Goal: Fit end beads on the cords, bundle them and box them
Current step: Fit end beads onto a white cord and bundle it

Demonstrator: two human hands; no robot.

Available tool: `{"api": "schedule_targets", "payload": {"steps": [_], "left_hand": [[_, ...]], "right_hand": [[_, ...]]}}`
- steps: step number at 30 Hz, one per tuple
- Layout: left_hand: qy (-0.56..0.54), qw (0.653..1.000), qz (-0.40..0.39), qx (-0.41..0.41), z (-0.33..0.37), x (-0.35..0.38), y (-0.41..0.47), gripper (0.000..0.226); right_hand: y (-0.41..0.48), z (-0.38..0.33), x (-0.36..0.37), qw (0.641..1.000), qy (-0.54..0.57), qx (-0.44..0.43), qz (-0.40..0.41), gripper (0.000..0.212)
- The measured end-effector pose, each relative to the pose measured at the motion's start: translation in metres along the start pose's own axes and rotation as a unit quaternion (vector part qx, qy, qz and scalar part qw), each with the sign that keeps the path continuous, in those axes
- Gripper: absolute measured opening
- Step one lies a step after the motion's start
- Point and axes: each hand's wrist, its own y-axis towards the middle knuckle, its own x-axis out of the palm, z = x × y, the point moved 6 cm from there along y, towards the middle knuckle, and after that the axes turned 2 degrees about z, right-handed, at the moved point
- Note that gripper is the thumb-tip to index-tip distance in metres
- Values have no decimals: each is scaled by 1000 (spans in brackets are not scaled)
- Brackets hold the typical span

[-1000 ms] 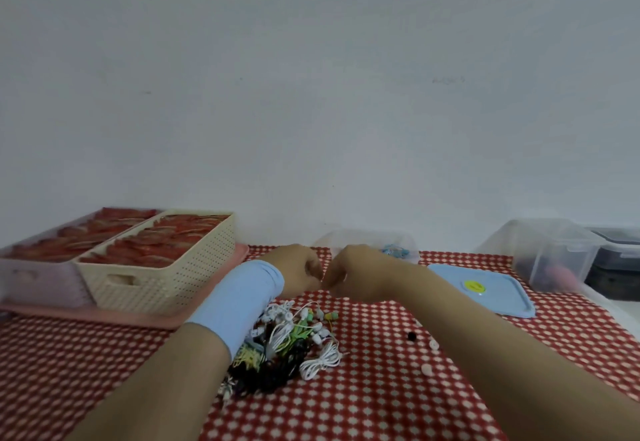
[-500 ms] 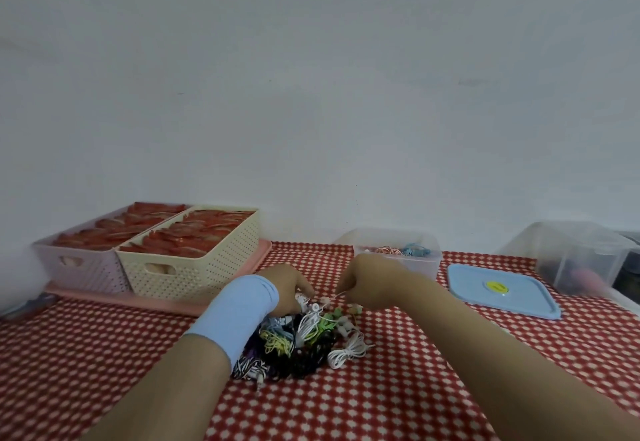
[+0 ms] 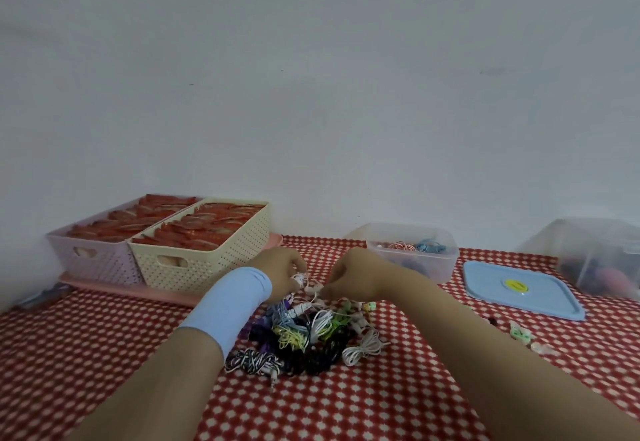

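Cords (image 3: 304,333) in white, black, yellow, green and purple lay heaped in small coiled bundles at the middle of the red-and-white patterned tablecloth (image 3: 346,399). At 12 o'clock of the heap, just above its far edge, the left hand (image 3: 280,267) and the right hand (image 3: 353,274) met, fingers curled in and tips pinching a white cord (image 3: 300,279) between them; whether a bead sat on its end could not be told. A light blue wristband (image 3: 228,302) wrapped the left forearm. At 10 o'clock a cream basket (image 3: 207,260) and a pale pink basket (image 3: 93,257), both packed with red items, stood touching on a pink tray (image 3: 138,290). At 1 o'clock a clear box (image 3: 415,260) held a few cords, with a blue lid (image 3: 519,288) lying flat at 2 o'clock and loose beads (image 3: 519,331) at 3 o'clock.
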Motion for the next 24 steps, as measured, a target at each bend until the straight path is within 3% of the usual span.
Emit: {"api": "schedule_targets", "payload": {"steps": [3,8,11,15,21,24], "left_hand": [[-86,996,18,-1,1,-10,-2,30],[-239,968,61,32,20,-34,-9,31],[-304,950,49,51,37,-40,-12,39],[-290,952,53,79,58,-41,-12,41],[-267,958,14,108,110,-1,-13,34],[-200,971,-32,128,139,32,-10,36]], "right_hand": [[-2,4,-12,1000,25,-2,18,26],[-6,-2,-25,984,171,-20,52,64],[-15,-8,-38,959,267,-54,78,38],[-32,9,-56,949,285,-60,117,11],[-72,66,-74,949,294,-18,112,16],[-94,101,-76,961,267,13,73,14]]}}
